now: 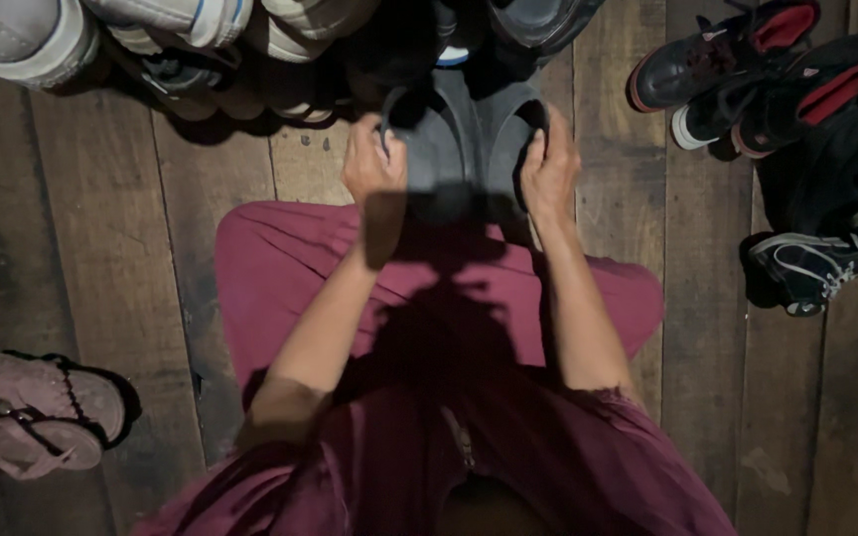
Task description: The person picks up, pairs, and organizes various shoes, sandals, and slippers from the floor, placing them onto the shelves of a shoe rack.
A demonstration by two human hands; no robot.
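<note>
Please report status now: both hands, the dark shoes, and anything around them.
Left hand and right hand each grip one side of the pair of dark shoes. Pair held over the wooden floor. Close by: row of shoes ahead, black-and-red sneakers right.

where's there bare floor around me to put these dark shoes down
Bare planks lie to your left, between the light shoes at the top and the pink sandals. A narrower strip runs between your right knee and the black sneakers. The top edge is crowded. Left hand and right hand hold the dark shoes.
</note>
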